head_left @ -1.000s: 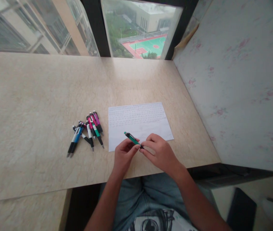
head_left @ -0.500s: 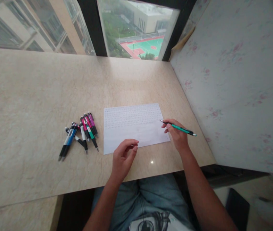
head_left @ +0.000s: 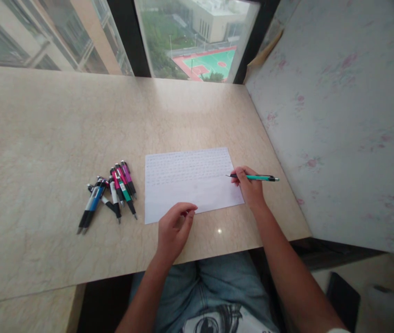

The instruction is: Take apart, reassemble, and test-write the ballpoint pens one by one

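Observation:
A green pen [head_left: 259,177] with black ends is pinched in my right hand [head_left: 251,190]. Its tip points left, over the right side of a white sheet of paper [head_left: 186,196]; I cannot tell whether it touches the sheet. Rows of small handwriting fill the upper half of the paper, and the lower part is blank. My left hand [head_left: 174,229] lies at the sheet's lower edge, its fingers loosely curved and the thumb a little apart from them, with nothing visible between.
Left of the paper, several pens lie in a loose pile, among them a blue pen [head_left: 95,200], a purple pen [head_left: 128,178] and another green pen [head_left: 126,194]. A floral-patterned wall [head_left: 339,115] bounds the stone-look tabletop [head_left: 44,152] on the right; a window [head_left: 197,41] stands behind.
My right hand has moved slightly left over the paper, and the green pen has swung to nearly level. My left hand keeps its pose; the whole view has shifted a little.

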`<state>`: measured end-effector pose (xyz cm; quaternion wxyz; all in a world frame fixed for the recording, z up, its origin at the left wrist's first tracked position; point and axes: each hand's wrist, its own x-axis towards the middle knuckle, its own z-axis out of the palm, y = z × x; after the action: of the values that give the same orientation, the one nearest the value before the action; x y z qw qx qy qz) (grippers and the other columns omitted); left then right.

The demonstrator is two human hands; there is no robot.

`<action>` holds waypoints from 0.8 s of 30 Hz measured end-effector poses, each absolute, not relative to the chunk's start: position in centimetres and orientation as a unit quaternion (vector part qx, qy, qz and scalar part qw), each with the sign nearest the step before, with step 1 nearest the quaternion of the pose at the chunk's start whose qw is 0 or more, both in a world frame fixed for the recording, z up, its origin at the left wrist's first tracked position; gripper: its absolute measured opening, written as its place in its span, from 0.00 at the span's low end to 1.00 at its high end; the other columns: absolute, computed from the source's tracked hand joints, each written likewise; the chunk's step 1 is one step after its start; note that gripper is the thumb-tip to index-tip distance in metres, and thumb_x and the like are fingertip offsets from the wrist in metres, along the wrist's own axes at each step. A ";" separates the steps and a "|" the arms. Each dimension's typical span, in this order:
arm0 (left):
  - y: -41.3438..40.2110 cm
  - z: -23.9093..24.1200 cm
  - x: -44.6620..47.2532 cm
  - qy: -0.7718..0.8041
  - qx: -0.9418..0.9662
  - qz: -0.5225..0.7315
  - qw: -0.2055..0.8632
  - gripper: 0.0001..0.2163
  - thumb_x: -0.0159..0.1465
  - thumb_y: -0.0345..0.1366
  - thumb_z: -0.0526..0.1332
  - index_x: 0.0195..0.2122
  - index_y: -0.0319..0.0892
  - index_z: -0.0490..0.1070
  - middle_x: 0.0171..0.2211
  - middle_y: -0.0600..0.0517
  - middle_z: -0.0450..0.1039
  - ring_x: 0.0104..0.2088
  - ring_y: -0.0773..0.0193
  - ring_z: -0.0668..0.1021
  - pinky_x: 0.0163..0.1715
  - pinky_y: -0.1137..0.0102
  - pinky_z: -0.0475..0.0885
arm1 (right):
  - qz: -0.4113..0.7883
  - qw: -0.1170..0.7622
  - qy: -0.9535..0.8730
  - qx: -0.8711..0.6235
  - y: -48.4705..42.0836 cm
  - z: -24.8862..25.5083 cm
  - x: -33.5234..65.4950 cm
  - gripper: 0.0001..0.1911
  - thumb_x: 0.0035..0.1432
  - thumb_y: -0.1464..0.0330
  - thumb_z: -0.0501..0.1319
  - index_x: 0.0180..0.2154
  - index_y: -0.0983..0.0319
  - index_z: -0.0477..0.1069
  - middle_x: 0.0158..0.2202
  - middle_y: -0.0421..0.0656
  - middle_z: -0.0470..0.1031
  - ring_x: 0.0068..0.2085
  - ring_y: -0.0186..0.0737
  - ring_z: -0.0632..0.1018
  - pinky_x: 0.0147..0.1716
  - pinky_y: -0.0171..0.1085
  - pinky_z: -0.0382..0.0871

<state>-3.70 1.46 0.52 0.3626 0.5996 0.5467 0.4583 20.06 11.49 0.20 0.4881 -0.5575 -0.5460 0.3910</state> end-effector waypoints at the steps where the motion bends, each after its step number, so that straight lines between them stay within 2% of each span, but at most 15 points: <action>1: 1.4 0.5 -3.7 0.550 0.596 0.456 0.368 0.05 0.65 0.33 0.59 0.39 0.44 0.75 0.36 0.50 0.78 0.36 0.63 0.79 0.37 0.69 0.74 | 0.401 0.486 -0.549 -0.549 11.1 0.5 19.8 0.18 0.63 0.56 0.58 0.28 0.61 0.72 0.22 0.37 0.69 0.24 0.31 0.68 0.24 0.32 0.62; 3: 1.4 0.6 -3.7 0.556 0.590 0.451 0.372 0.05 0.65 0.34 0.60 0.39 0.44 0.75 0.35 0.50 0.78 0.35 0.63 0.80 0.38 0.69 0.74 | 0.443 0.480 -0.543 -0.528 10.2 1.1 18.8 0.15 0.61 0.56 0.62 0.31 0.61 0.73 0.22 0.36 0.67 0.23 0.30 0.68 0.23 0.31 0.61; 4: 1.4 0.6 -3.8 0.560 0.589 0.448 0.372 0.05 0.65 0.34 0.60 0.38 0.44 0.75 0.35 0.51 0.79 0.35 0.63 0.80 0.38 0.69 0.74 | 0.472 0.477 -0.532 -0.517 9.7 1.5 18.3 0.13 0.58 0.56 0.65 0.36 0.60 0.74 0.22 0.35 0.67 0.22 0.29 0.68 0.22 0.31 0.61; 5: 1.5 0.6 -3.8 0.563 0.589 0.445 0.372 0.05 0.65 0.34 0.60 0.38 0.44 0.75 0.35 0.50 0.79 0.35 0.63 0.80 0.38 0.69 0.74 | 0.503 0.476 -0.514 -0.506 9.2 1.9 17.7 0.18 0.54 0.57 0.68 0.44 0.59 0.73 0.23 0.33 0.68 0.20 0.29 0.67 0.20 0.31 0.60; 7: 1.5 0.5 -3.8 0.567 0.590 0.439 0.372 0.05 0.65 0.34 0.60 0.38 0.44 0.75 0.35 0.50 0.79 0.36 0.62 0.80 0.38 0.68 0.74 | 0.548 0.471 -0.474 -0.502 8.4 2.6 16.6 0.42 0.48 0.58 0.72 0.61 0.56 0.58 0.23 0.32 0.70 0.18 0.29 0.66 0.16 0.29 0.58; 8: 1.5 0.5 -3.8 0.568 0.591 0.436 0.372 0.05 0.65 0.34 0.60 0.38 0.44 0.75 0.35 0.50 0.79 0.36 0.62 0.80 0.39 0.68 0.74 | 0.561 0.468 -0.458 -0.507 8.1 2.9 16.2 0.51 0.47 0.58 0.72 0.66 0.55 0.48 0.23 0.31 0.71 0.17 0.29 0.66 0.14 0.29 0.57; 10: 1.6 0.4 -3.8 0.566 0.597 0.432 0.369 0.05 0.65 0.34 0.59 0.38 0.44 0.75 0.35 0.50 0.79 0.36 0.62 0.80 0.39 0.68 0.74 | 0.568 0.464 -0.438 -0.520 7.6 3.3 15.7 0.61 0.47 0.58 0.72 0.69 0.56 0.34 0.23 0.32 0.73 0.17 0.30 0.66 0.12 0.28 0.57; 12: 1.6 0.3 -3.8 0.561 0.605 0.431 0.365 0.06 0.66 0.35 0.59 0.38 0.44 0.75 0.35 0.49 0.79 0.36 0.61 0.80 0.39 0.67 0.74 | 0.568 0.460 -0.438 -0.523 7.4 3.4 15.5 0.60 0.49 0.58 0.71 0.69 0.55 0.31 0.24 0.33 0.74 0.16 0.29 0.67 0.12 0.27 0.57; 17: 1.6 0.4 -3.7 0.551 0.623 0.428 0.353 0.06 0.66 0.34 0.58 0.38 0.43 0.75 0.35 0.49 0.79 0.36 0.61 0.80 0.38 0.67 0.74 | 0.543 0.470 -0.454 -0.527 7.2 3.0 15.6 0.50 0.53 0.57 0.68 0.68 0.53 0.42 0.24 0.34 0.75 0.16 0.28 0.67 0.12 0.27 0.59; 24: 1.7 0.8 -3.5 0.548 0.632 0.428 0.342 0.05 0.66 0.33 0.58 0.38 0.43 0.74 0.34 0.50 0.79 0.35 0.62 0.80 0.37 0.68 0.74 | 0.547 0.495 -0.423 -0.526 7.1 2.3 15.7 0.53 0.52 0.58 0.69 0.69 0.51 0.37 0.25 0.32 0.73 0.17 0.28 0.67 0.13 0.26 0.60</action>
<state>-3.53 1.69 0.75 0.3422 0.6319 0.5484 0.4277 15.72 7.10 2.28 0.4954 -0.5259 -0.4231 0.5468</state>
